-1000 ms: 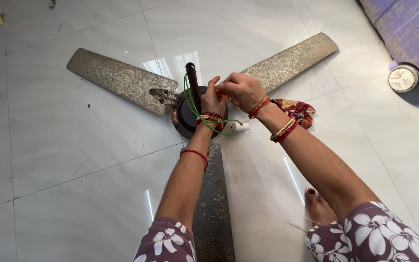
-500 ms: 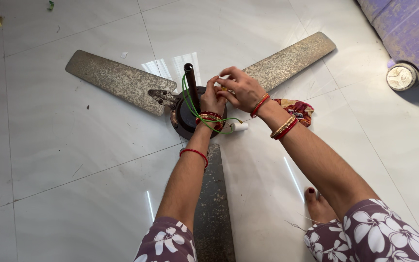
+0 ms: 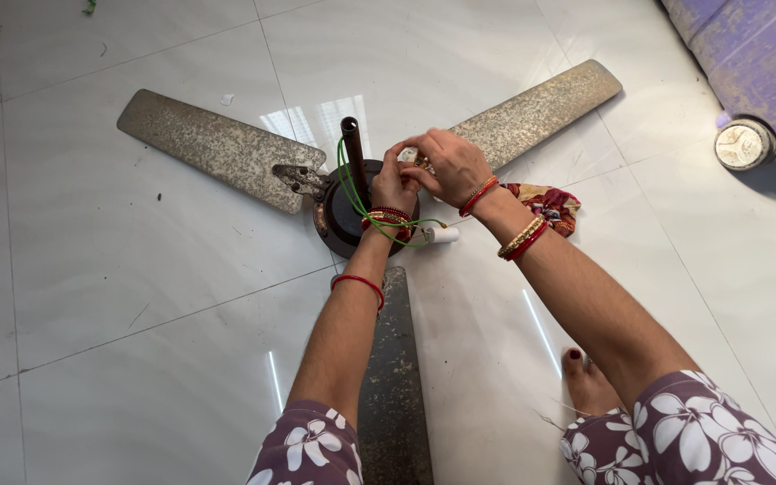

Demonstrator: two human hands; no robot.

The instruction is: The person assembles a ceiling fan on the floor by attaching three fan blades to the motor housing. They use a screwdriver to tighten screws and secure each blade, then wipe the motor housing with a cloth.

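Note:
A dusty ceiling fan (image 3: pixel 217 148) with three speckled blades lies flat on the white tiled floor. Its dark motor hub (image 3: pixel 339 216) has an upright rod (image 3: pixel 352 153) and loose green wires (image 3: pixel 361 202). My left hand (image 3: pixel 394 186) rests on the hub's right side, fingers pinched near where the right blade (image 3: pixel 532 112) joins. My right hand (image 3: pixel 446 166) is closed over the same joint, gripping a small part that I cannot make out. A small white cylinder (image 3: pixel 443 235) lies just right of the hub.
A patterned red cloth (image 3: pixel 550 205) is bunched beside my right wrist. A round metal tin (image 3: pixel 741 144) stands at the far right, next to a purple covered piece of furniture (image 3: pixel 747 54). My bare foot (image 3: pixel 586 382) rests on the tiles.
Both hands have shifted slightly up and left on the hub's right side, staying together at the blade joint. The fan has not moved.

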